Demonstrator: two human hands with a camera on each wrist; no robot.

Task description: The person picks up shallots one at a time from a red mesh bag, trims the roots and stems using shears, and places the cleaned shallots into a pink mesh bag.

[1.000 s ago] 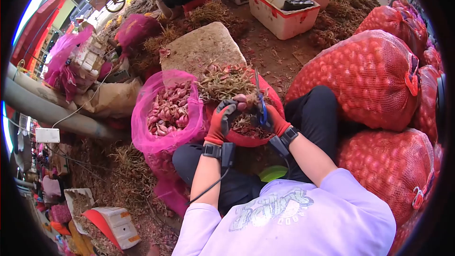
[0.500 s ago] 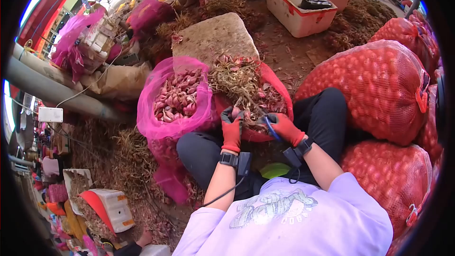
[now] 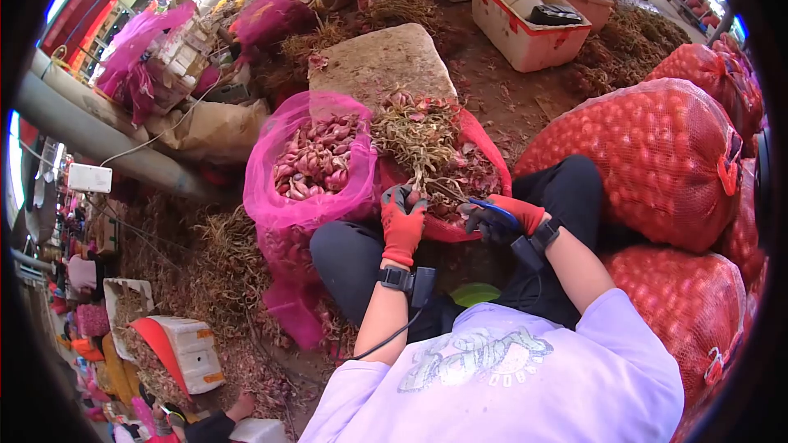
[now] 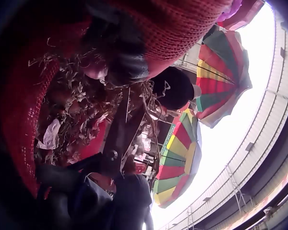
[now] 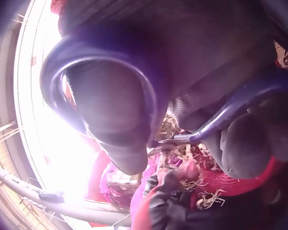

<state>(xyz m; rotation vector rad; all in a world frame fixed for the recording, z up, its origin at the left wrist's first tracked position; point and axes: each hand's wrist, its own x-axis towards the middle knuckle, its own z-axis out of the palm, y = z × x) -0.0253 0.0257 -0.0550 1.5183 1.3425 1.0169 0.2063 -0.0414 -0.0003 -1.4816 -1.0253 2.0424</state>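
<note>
Both hands wear red and grey gloves. My left hand (image 3: 402,221) pinches a shallot (image 5: 189,169) with dry stalks, over the near side of a red mesh bag (image 3: 492,148) of stalks and shallots. To its right, my right hand (image 3: 505,219) grips blue-handled scissors (image 3: 496,210), fingers through the loops; the blades (image 4: 122,129) point toward the stalks by the left fingertips. The left wrist view shows the shallot (image 4: 96,70) beside the dark fingertips. Left of the red bag stands a pink mesh bag (image 3: 257,172) holding loose shallots (image 3: 316,160).
A pale slab (image 3: 382,61) lies beyond the bags. Full red sacks (image 3: 632,156) are stacked at the right. White crates (image 3: 525,37) stand at the back, a grey pipe (image 3: 107,148) crosses the left, and dry stalks (image 3: 222,271) cover the ground there.
A second ago both hands were together farther over the red bag. They have come nearer the body, and the scissors have swung from pointing away to pointing leftward. The head view has shifted slightly.
</note>
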